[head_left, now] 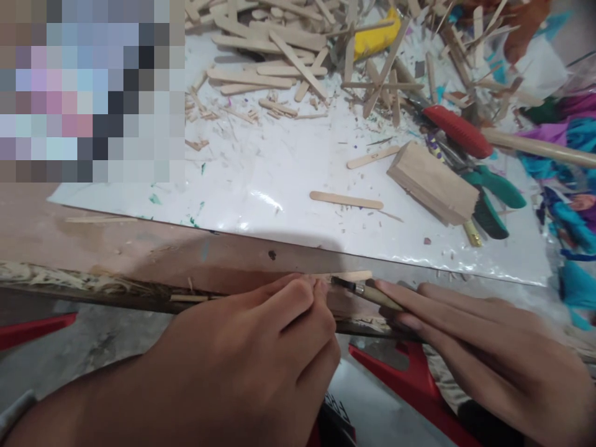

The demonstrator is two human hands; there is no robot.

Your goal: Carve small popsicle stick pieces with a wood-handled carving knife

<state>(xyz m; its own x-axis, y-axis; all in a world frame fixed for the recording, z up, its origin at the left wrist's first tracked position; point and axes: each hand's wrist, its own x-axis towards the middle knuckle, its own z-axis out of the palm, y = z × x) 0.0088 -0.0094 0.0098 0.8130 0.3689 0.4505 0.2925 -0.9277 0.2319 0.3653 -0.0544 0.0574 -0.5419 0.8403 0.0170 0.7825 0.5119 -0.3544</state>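
Note:
My left hand [261, 347] is closed, pinching a flat wooden stick [356, 275] near the table's front edge. Part of the stick juts out to the right of the fingertips. In my right hand [484, 341] is a thin craft tool [379, 296] with a wooden handle, a metal collar and a dark tip. The dark tip is beside my left fingertips, at or very near the stick; whether they touch is hard to tell. My left fingers hide the rest of the stick.
On the white board [223, 174] lie a single stick [347, 200], a wooden block [433, 183], green-handled pliers [493, 198], a red-handled tool [459, 130] and a stick pile [270, 49]. Coloured scraps [577, 285] lie right. Red parts [410, 385] show below the table.

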